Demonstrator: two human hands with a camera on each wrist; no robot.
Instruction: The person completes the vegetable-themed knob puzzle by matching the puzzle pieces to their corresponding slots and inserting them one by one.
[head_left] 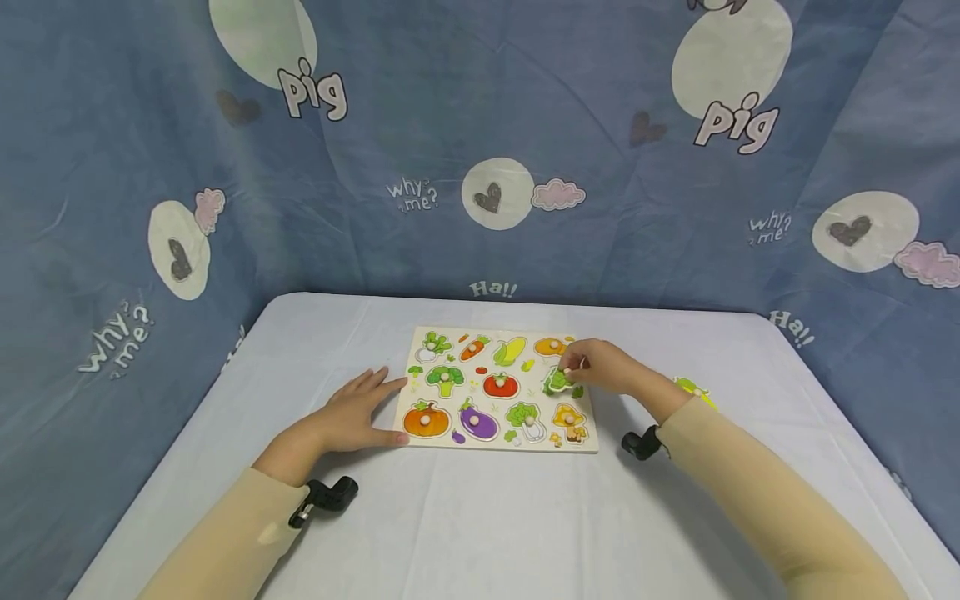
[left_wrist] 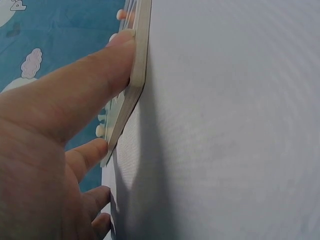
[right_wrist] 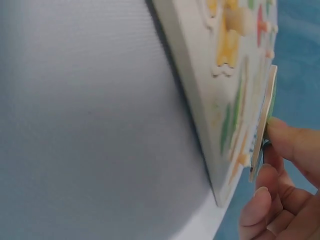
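Note:
A wooden vegetable puzzle board (head_left: 491,408) lies on the white table. My left hand (head_left: 347,422) is at its left side, thumb and index finger extended against the edge. In the left wrist view, the thumb (left_wrist: 100,70) presses the board's side. Over the board's right part, my right hand (head_left: 606,367) pinches a green vegetable piece (head_left: 558,382) between thumb and fingers. The right wrist view shows this piece (right_wrist: 263,125) edge-on, tilted and raised off the board; its printed face is mostly hidden there.
Other knobbed pieces sit in the board, among them a tomato (head_left: 500,386), an eggplant (head_left: 480,423) and a pumpkin (head_left: 427,421). A yellow-green piece (head_left: 694,390) lies on the table (head_left: 480,525) beyond my right forearm, partly covered. A patterned blue curtain (head_left: 420,108) hangs behind.

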